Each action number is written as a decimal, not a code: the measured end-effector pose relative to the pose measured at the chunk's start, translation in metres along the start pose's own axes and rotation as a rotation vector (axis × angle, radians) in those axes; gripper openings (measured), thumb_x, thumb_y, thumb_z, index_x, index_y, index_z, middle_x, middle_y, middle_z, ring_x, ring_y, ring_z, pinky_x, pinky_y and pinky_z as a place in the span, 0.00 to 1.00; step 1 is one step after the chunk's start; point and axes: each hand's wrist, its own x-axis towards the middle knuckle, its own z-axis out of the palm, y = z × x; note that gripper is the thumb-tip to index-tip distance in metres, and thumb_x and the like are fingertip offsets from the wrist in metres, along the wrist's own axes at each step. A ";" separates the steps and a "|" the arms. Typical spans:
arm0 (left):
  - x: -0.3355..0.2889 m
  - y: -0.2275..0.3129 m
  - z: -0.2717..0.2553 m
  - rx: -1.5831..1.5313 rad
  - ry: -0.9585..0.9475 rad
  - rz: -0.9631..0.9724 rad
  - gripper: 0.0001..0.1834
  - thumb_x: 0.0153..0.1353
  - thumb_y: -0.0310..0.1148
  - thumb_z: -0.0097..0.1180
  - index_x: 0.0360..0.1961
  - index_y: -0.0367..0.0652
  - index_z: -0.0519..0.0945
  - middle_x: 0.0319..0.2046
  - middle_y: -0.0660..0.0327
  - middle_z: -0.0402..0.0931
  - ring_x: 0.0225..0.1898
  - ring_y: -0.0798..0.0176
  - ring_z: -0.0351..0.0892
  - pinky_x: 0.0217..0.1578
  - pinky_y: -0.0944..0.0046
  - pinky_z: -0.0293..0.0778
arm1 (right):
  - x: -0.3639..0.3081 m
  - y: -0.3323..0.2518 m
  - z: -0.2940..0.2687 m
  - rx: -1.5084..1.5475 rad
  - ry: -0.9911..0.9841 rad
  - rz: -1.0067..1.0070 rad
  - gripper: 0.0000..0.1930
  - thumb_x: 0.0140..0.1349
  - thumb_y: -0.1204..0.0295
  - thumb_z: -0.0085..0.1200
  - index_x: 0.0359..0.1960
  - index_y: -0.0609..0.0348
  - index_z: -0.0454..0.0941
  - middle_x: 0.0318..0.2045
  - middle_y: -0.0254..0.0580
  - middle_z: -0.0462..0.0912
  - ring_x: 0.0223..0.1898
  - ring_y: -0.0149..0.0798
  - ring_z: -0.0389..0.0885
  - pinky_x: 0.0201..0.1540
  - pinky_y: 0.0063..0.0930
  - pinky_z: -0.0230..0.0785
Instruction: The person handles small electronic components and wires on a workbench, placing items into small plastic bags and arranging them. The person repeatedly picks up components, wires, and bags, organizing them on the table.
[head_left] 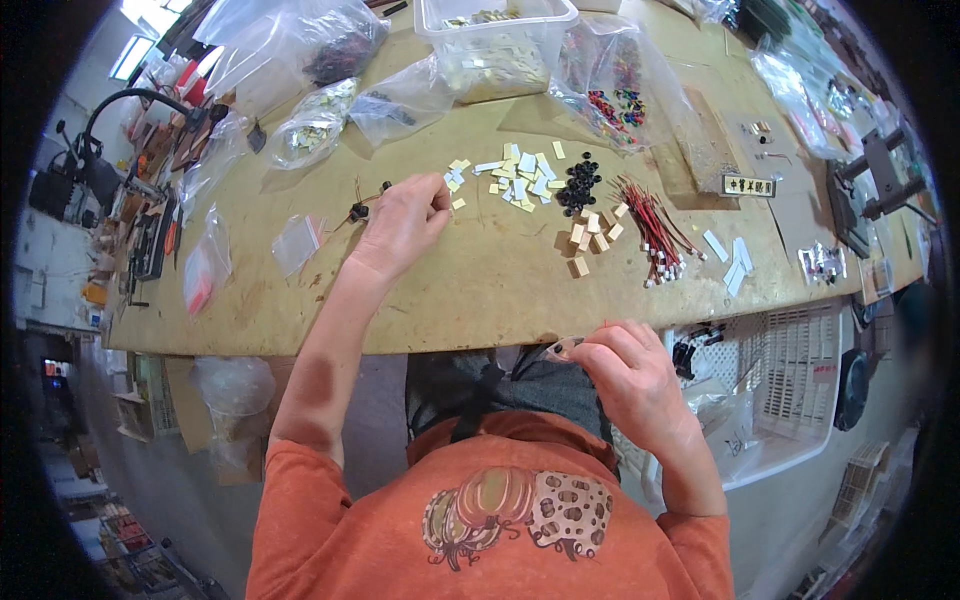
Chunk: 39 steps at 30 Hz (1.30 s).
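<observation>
A small black part [359, 212] with thin leads lies on the counter [480, 285] beside the left hand [402, 215]. The right hand [635, 378] pinches a small pale, dark-spotted piece [563, 348].

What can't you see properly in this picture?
All in the head view:
Left hand: its own back hides whether it holds anything.
Small piece in the right hand: too small to name, partly covered by that hand.
Clear tub: far rim cut off by the top edge.
White basket: partly hidden by the right forearm.
</observation>
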 end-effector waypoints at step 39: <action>0.039 0.019 0.031 0.142 0.154 0.395 0.05 0.58 0.28 0.59 0.36 0.44 0.82 0.31 0.56 0.78 0.37 0.50 0.79 0.37 0.54 0.74 | -0.005 -0.009 0.018 0.077 -0.008 -0.032 0.18 0.42 0.69 0.65 0.37 0.57 0.77 0.35 0.37 0.77 0.41 0.41 0.78 0.45 0.35 0.67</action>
